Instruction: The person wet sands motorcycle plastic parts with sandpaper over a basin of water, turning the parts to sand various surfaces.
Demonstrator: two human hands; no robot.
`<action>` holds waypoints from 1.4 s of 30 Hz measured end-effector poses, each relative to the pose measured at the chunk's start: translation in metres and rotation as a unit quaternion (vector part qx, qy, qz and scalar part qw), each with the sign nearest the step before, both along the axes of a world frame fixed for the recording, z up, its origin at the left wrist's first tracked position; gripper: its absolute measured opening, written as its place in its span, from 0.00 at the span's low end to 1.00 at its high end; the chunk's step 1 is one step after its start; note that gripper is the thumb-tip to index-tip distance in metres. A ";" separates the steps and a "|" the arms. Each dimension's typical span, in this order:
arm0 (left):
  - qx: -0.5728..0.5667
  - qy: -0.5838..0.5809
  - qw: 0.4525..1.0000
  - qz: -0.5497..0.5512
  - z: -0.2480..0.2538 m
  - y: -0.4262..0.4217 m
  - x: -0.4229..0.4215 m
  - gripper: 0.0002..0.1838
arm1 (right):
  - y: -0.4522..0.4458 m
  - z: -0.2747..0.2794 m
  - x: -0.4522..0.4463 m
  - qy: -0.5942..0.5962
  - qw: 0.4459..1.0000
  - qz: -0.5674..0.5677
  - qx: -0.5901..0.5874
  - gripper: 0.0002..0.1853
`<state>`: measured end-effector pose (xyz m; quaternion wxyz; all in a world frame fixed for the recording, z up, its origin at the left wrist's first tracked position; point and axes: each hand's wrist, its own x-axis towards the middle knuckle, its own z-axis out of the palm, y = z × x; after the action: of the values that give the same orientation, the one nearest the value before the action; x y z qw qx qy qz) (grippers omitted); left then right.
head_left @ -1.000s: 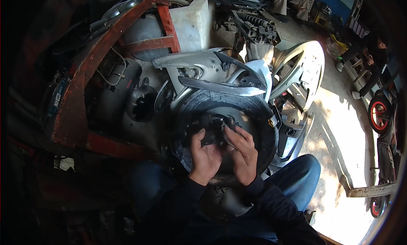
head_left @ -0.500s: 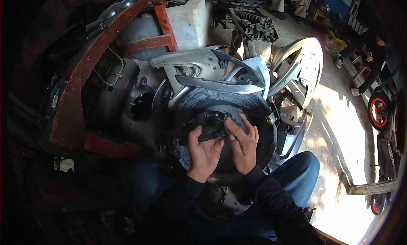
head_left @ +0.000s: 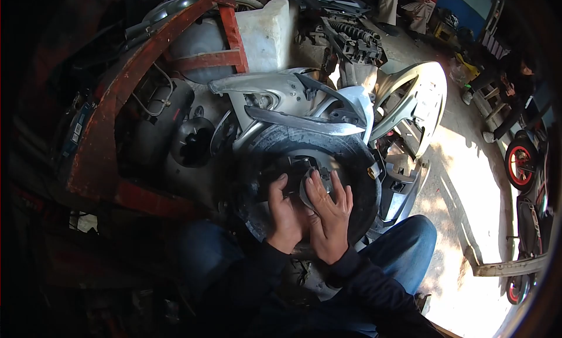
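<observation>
My left hand [head_left: 285, 220] is cupped around a dark black plastic part [head_left: 291, 169], its thumb raised along the near side. Shadow hides much of the part's outline. My right hand [head_left: 329, 215] lies against the part's right side with fingers stretched out and slightly apart. A greyish rounded piece [head_left: 305, 187] shows between the two hands; whether it belongs to the black part I cannot tell. Both hands are above a large black tyre [head_left: 366, 206] lying flat between my knees.
Behind the tyre lie silver-grey motorcycle fairings [head_left: 263, 86] and a pale curved panel [head_left: 433, 98]. A red metal frame [head_left: 93, 156] stands at left. A motorcycle with a red-rimmed wheel [head_left: 521, 165] is at right, near a seated person [head_left: 509, 83] and a wooden beam [head_left: 509, 266].
The black part has tilted and shows less of itself. My right hand has moved from a pinch at its edge to straighter fingers along its side, and the greyish rounded piece has come into view.
</observation>
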<state>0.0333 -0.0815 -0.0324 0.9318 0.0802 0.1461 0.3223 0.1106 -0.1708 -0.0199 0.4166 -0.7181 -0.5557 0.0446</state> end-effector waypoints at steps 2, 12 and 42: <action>0.011 0.032 0.999 0.029 0.000 -0.002 0.005 0.30 | -0.002 -0.001 -0.001 -0.001 1.000 -0.003 -0.009 0.30; 0.012 0.080 0.996 0.046 -0.006 0.003 0.007 0.30 | -0.001 0.005 0.006 -0.004 1.000 -0.003 -0.012 0.28; -0.136 -0.134 0.981 0.025 -0.024 0.003 0.011 0.29 | -0.004 0.017 0.053 -0.264 0.962 -0.072 -0.015 0.26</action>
<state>0.0440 -0.0780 -0.0563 0.9367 -0.0953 0.0643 0.3307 0.1632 -0.1747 -0.0030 0.2464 -0.7484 -0.5922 -0.1686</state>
